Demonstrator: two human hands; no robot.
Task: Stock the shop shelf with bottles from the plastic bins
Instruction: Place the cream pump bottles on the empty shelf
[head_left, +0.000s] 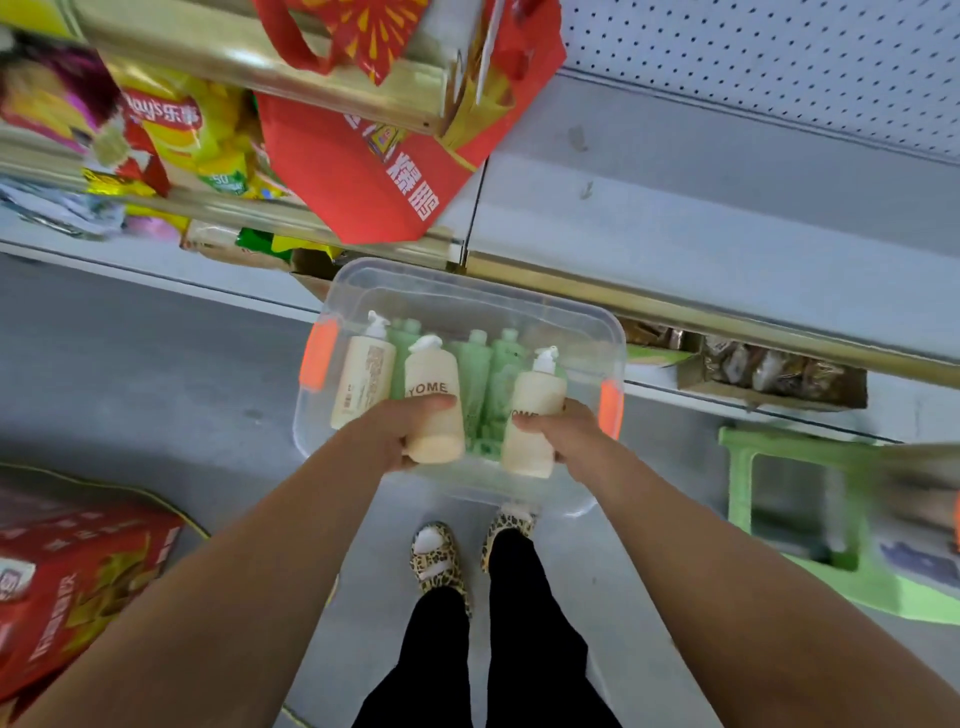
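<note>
Slippered feet (441, 561) stand on the floor under two outstretched forearms. Left hand (392, 439) curls fingers and thumb round the lower body of one cream bottle (435, 415); right hand (574, 441) grips a second cream bottle (535, 421) likewise. Both bottles are at the near side of the clear bin (519, 291); whether they rest on its floor is unclear. A third bottle (363, 379) and green bottles (483, 374) stand behind. These look like stiff, smooth plastic, probably heavy if full, so a whole-hand hold on the body seems safer than the pump head. Beyond lies the grey shelf (675, 208).
</note>
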